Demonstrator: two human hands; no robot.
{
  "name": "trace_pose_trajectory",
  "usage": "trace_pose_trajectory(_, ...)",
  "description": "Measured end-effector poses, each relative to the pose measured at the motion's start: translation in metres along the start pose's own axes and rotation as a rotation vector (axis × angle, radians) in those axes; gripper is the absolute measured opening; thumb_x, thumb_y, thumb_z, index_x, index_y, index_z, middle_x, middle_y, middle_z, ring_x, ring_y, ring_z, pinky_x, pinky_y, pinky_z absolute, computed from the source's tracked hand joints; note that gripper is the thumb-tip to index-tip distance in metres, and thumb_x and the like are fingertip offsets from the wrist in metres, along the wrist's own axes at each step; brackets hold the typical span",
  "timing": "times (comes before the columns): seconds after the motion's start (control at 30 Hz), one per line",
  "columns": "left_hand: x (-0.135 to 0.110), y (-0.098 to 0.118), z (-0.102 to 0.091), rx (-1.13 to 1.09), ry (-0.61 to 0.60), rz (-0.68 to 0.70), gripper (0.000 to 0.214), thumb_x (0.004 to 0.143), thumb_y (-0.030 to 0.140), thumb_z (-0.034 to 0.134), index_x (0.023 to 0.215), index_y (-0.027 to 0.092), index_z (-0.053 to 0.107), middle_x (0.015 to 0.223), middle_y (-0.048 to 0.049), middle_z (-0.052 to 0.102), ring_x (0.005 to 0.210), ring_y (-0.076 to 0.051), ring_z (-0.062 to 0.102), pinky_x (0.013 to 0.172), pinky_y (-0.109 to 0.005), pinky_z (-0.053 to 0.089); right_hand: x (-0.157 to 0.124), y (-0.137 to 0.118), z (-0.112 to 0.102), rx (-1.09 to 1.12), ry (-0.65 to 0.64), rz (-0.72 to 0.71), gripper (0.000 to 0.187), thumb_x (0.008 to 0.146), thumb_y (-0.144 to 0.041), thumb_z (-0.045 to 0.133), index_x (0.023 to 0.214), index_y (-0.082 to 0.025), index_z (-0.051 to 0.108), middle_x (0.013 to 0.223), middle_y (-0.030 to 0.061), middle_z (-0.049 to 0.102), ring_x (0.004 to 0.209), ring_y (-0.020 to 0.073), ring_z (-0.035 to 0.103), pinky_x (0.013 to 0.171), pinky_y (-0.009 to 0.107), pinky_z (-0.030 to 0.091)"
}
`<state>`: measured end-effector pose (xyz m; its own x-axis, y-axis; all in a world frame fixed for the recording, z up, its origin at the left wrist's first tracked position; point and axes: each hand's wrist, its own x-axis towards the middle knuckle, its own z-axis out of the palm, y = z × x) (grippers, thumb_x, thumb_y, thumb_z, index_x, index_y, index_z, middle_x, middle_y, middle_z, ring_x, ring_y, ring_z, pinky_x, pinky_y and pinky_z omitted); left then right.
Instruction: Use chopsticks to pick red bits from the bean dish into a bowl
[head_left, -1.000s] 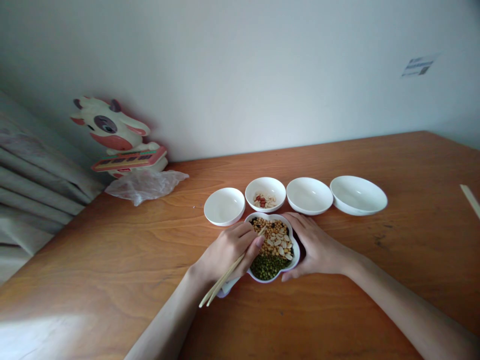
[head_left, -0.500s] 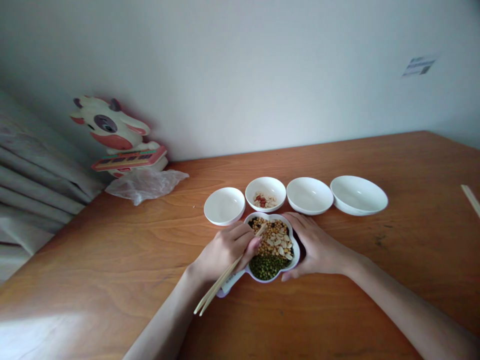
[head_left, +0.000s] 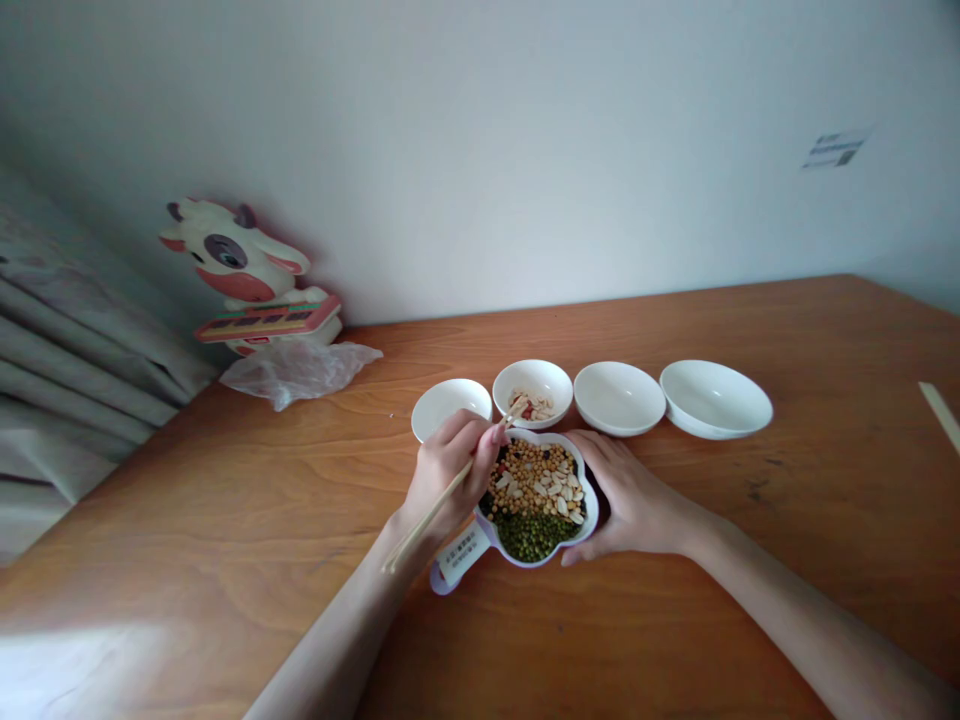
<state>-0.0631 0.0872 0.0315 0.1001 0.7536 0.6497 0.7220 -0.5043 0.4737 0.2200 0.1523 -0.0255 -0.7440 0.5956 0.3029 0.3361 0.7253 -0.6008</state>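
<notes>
Wooden chopsticks (head_left: pixel 429 522) are pinched in my left hand (head_left: pixel 452 470), their tips at the near rim of a white bowl (head_left: pixel 533 368) that holds some peanuts (head_left: pixel 536 406). Whether the tips grip anything is too small to tell. My right hand (head_left: pixel 630 495) curls round the right side of a flower-shaped lilac and white dish (head_left: pixel 591 505) with a labelled handle (head_left: pixel 463 556). Inside the dish lie green beans (head_left: pixel 531 537), yellow beans (head_left: pixel 531 458), pale peanut halves (head_left: pixel 559 490) and a few dark beans.
Beside the peanut bowl stand a left bowl (head_left: pixel 442 400), partly behind my left hand, and two white bowls (head_left: pixel 619 398) (head_left: pixel 715 399) to the right. A cow toy (head_left: pixel 251 275) and a clear plastic bag (head_left: pixel 300 372) sit back left. A pale stick (head_left: pixel 939 412) lies far right.
My left hand has lifted the chopsticks out of the dish and moved their tips up to the peanut bowl. The right hand stays on the dish. The view has shifted slightly.
</notes>
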Motion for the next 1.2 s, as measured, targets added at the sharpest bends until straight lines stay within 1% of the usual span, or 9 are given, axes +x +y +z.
trace_pose_trajectory(0.1, 0.006, 0.001, 0.0, 0.019, -0.089, -0.078, 0.045, 0.122, 0.04, 0.05, 0.089, 0.019, 0.072, 0.082, -0.003, 0.07, 0.071, -0.016, 0.065, 0.064, -0.028, 0.051, -0.001, 0.002, 0.001, -0.013, 0.003, -0.01, 0.139, 0.061, -0.081, 0.101, 0.173, -0.033, 0.034, 0.161, 0.0198, 0.059, 0.15, 0.0496, 0.057, 0.126, 0.071, 0.047)
trace_pose_trajectory(0.27, -0.003, 0.001, -0.008, -0.093, -0.121, -0.103, 0.051, 0.124, 0.044, 0.039, 0.097, 0.018, 0.074, 0.09, -0.0066, 0.074, 0.078, -0.018, 0.069, 0.072, -0.032, 0.054, 0.0, 0.001, 0.001, -0.011, -0.008, -0.004, 0.139, 0.06, -0.083, 0.1, 0.171, -0.032, 0.034, 0.16, 0.0207, 0.059, 0.149, 0.0505, 0.058, 0.125, 0.074, 0.046)
trace_pose_trajectory(0.37, -0.005, 0.004, -0.015, -0.153, -0.182, -0.021, 0.057, 0.125, 0.044, 0.031, 0.097, 0.018, 0.074, 0.09, -0.0077, 0.073, 0.08, -0.019, 0.07, 0.075, -0.032, 0.056, 0.001, -0.001, -0.001, 0.003, -0.018, -0.003, 0.137, 0.061, -0.081, 0.101, 0.171, -0.032, 0.036, 0.159, 0.0192, 0.06, 0.148, 0.0492, 0.059, 0.127, 0.073, 0.045)
trace_pose_trajectory(0.5, 0.0, 0.006, -0.022, -0.105, -0.334, 0.152, 0.061, 0.126, 0.042, 0.028, 0.086, 0.018, 0.068, 0.078, -0.0048, 0.065, 0.071, -0.017, 0.062, 0.068, -0.03, 0.051, 0.001, -0.001, -0.001, 0.007, -0.019, 0.002, 0.137, 0.06, -0.08, 0.102, 0.172, -0.033, 0.036, 0.161, 0.0191, 0.059, 0.149, 0.0496, 0.058, 0.127, 0.072, 0.046)
trace_pose_trajectory(0.6, 0.003, 0.007, -0.025, -0.07, -0.367, 0.187, 0.062, 0.126, 0.041, 0.026, 0.085, 0.018, 0.067, 0.077, -0.0039, 0.063, 0.069, -0.017, 0.06, 0.067, -0.03, 0.05, 0.0, 0.001, 0.0, -0.002, -0.018, -0.003, 0.138, 0.061, -0.08, 0.101, 0.173, -0.034, 0.035, 0.163, 0.019, 0.058, 0.15, 0.0499, 0.057, 0.127, 0.071, 0.047)
trace_pose_trajectory(0.73, 0.004, 0.005, -0.034, -0.066, -0.415, 0.109, 0.06, 0.125, 0.04, 0.029, 0.084, 0.019, 0.068, 0.078, -0.0037, 0.065, 0.069, -0.017, 0.062, 0.068, -0.031, 0.051, -0.002, 0.004, 0.001, -0.022, -0.017, -0.008, 0.139, 0.062, -0.081, 0.101, 0.173, -0.033, 0.033, 0.162, 0.02, 0.058, 0.15, 0.0505, 0.057, 0.126, 0.072, 0.048)
trace_pose_trajectory(0.83, 0.005, 0.004, -0.045, -0.108, -0.418, 0.029, 0.058, 0.125, 0.037, 0.033, 0.081, 0.019, 0.067, 0.075, -0.0023, 0.067, 0.067, -0.016, 0.064, 0.067, -0.03, 0.051, -0.001, 0.004, 0.0, -0.035, -0.017, 0.004, 0.141, 0.06, -0.084, 0.1, 0.173, -0.031, 0.033, 0.162, 0.0213, 0.058, 0.149, 0.0517, 0.058, 0.124, 0.074, 0.049)
trace_pose_trajectory(1.03, 0.005, 0.003, -0.06, -0.198, -0.444, -0.101, 0.058, 0.124, 0.04, 0.034, 0.085, 0.02, 0.071, 0.081, -0.0026, 0.075, 0.076, -0.017, 0.071, 0.073, -0.03, 0.054, -0.001, 0.003, -0.001, -0.038, -0.026, -0.018, 0.142, 0.062, -0.083, 0.1, 0.174, -0.035, 0.028, 0.164, 0.0201, 0.056, 0.151, 0.0524, 0.056, 0.125, 0.076, 0.048)
trace_pose_trajectory(1.2, 0.007, 0.006, -0.062, -0.222, -0.519, -0.114, 0.058, 0.125, 0.046, 0.032, 0.091, 0.02, 0.071, 0.087, -0.0033, 0.076, 0.082, -0.018, 0.071, 0.082, -0.032, 0.056, -0.004, 0.004, -0.001, -0.048, -0.024, -0.012, 0.139, 0.063, -0.081, 0.1, 0.173, -0.032, 0.031, 0.164, 0.0209, 0.057, 0.151, 0.0525, 0.056, 0.124, 0.073, 0.051)
